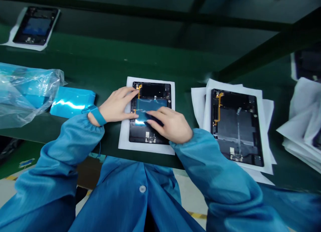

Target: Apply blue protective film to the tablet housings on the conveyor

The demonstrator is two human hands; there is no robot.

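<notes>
In front of me an opened tablet housing [164, 138] with dark inner parts lies on a white sheet [125, 143]. A shiny blue film sheet [147, 104] covers the middle of the housing. My left hand [117, 104] rests along the housing's left edge, thumb and fingers apart, fingertips near an orange flex cable [139, 91]. My right hand [173, 123] reaches in from the right, its thumb and fingertips touching the blue film with a small gap between them. The film beneath the right palm is hidden.
Right of me, another opened tablet housing [235, 125] lies on stacked white sheets [199, 101]. More white sheets [303, 118] pile up at far right. To the left are blue film sheets [72, 101] and a clear plastic bag [22, 91]. Another tablet housing [36, 26] sits at the back left.
</notes>
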